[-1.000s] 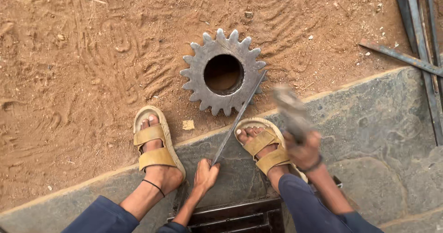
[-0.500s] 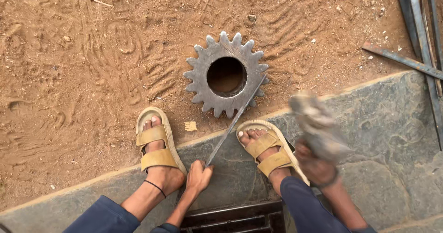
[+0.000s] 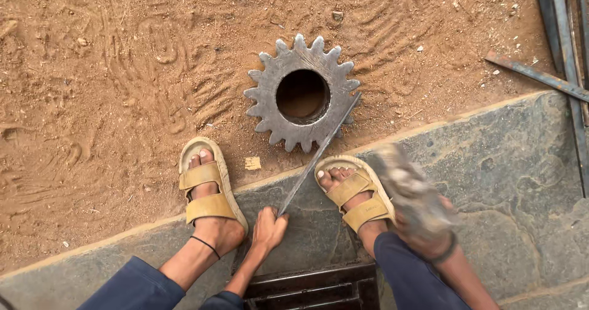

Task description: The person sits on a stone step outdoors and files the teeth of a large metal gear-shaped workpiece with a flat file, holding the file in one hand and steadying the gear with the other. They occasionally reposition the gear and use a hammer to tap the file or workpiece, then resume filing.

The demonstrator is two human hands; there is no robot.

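Observation:
A large grey steel gear (image 3: 302,93) with a round centre hole lies flat on the sandy ground. My left hand (image 3: 268,229) grips the near end of a long thin metal rod (image 3: 319,155), whose far tip rests against the gear's right edge. My right hand (image 3: 423,227) is blurred by motion; it holds a grey, stone-like lump (image 3: 406,184) just right of my right foot (image 3: 356,192). My left foot (image 3: 207,193), in a tan sandal, stands at the slab's edge.
A grey stone slab (image 3: 491,181) runs under my feet, bordering the sand. Several long metal bars (image 3: 561,46) lie at the upper right. A dark metal frame (image 3: 313,290) sits at the bottom between my legs. A small tan scrap (image 3: 252,162) lies near the gear.
My right hand with the lump swung out to the right and has come back down toward my right foot. My left hand and the rod have stayed in place.

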